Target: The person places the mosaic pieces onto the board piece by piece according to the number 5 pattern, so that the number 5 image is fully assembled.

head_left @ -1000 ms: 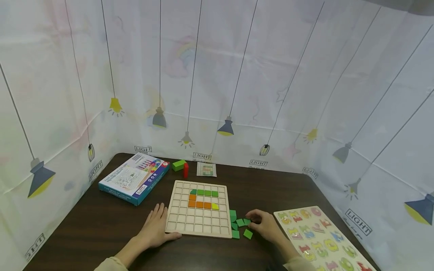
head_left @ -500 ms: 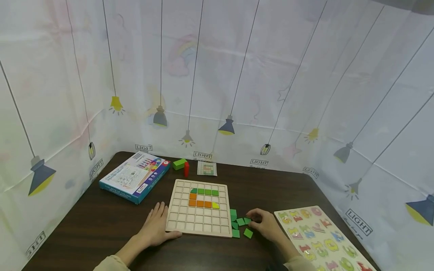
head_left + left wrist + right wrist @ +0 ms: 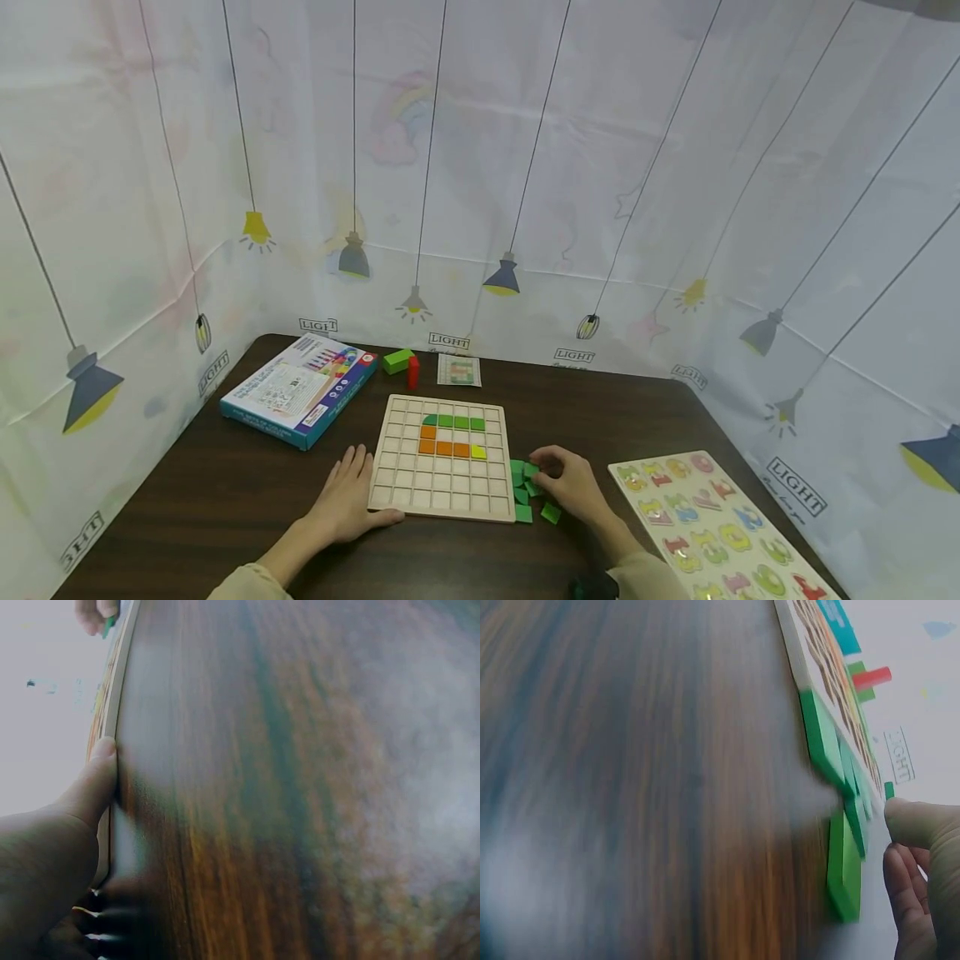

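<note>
In the head view a wooden grid board (image 3: 438,492) lies in the middle of the table, with a C-shaped line of green, orange and yellow tiles (image 3: 443,448) in its cells. My left hand (image 3: 341,502) lies flat at the board's left side, fingers straight. Its thumb touches the front edge, as the left wrist view shows on the board's rim (image 3: 112,712). Between thumb and fingertips my right hand (image 3: 572,482) pinches a green tile (image 3: 889,790), over a small heap of green tiles (image 3: 522,513) beside the board's right edge. One loose green tile (image 3: 551,512) lies nearer me.
At the right lies a wooden number puzzle board (image 3: 712,517). A blue-edged box (image 3: 300,392) stands at the back left, near a green block (image 3: 398,361) and a red block (image 3: 413,372). Behind the grid board is a pattern card (image 3: 459,370). Printed cloth surrounds the table.
My right hand has moved left and slightly back, bringing the green tile in its fingers closer to the board's right edge. My left hand has stayed in place.
</note>
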Available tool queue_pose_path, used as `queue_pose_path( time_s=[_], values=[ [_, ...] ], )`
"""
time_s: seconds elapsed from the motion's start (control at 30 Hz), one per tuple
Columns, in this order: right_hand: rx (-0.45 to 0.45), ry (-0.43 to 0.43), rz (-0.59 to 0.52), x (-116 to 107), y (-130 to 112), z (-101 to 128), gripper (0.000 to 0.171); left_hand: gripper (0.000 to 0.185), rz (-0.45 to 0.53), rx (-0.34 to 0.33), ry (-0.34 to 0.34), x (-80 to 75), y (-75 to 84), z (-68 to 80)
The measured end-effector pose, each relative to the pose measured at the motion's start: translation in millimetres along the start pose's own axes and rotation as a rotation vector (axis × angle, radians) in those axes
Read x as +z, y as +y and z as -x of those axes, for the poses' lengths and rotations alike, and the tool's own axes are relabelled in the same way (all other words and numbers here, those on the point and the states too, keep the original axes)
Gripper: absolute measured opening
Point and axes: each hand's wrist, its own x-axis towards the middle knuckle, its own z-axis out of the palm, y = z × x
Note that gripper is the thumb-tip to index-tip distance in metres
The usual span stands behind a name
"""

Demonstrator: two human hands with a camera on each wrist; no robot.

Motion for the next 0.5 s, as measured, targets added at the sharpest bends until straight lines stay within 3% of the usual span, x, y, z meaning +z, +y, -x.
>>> queue_pose_path(
  time_s=[0.5],
  values=[
    [-0.053, -0.065, -0.026, 45.8, -25.8, -20.2, 0.026, 0.111, 0.000, -0.008, 0.003, -1.0, 1.7, 1.2]
  ],
)
